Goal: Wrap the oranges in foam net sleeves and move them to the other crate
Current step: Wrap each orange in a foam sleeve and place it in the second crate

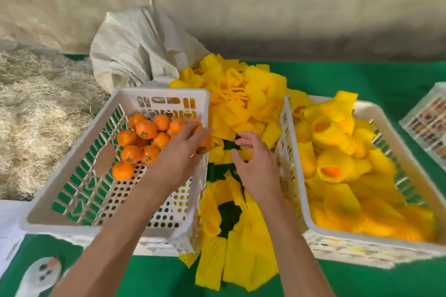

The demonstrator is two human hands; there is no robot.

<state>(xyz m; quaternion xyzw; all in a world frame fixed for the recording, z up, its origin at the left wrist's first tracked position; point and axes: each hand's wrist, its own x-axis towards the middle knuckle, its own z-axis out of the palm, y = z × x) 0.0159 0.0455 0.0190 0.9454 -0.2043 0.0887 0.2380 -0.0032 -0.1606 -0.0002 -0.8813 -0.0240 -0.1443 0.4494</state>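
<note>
A white slotted crate (72, 212) on the left holds several bare oranges (146, 129) at its far end. My left hand (178, 152) reaches over the crate's right wall and grips one orange (204, 146) with a dark sticker. Between the crates lies a heap of yellow foam net sleeves (241, 101). My right hand (255, 161) hovers over this heap with curled fingers touching a sleeve; whether it grips one cannot be told. The white crate on the right (299, 176) is filled with oranges wrapped in yellow sleeves (333, 166).
A green cloth (362, 79) covers the table. A crumpled white sack (135, 55) stands behind the left crate, and straw-like packing fibre (36, 116) lies at the far left. Part of another white crate (427, 123) shows at the right edge.
</note>
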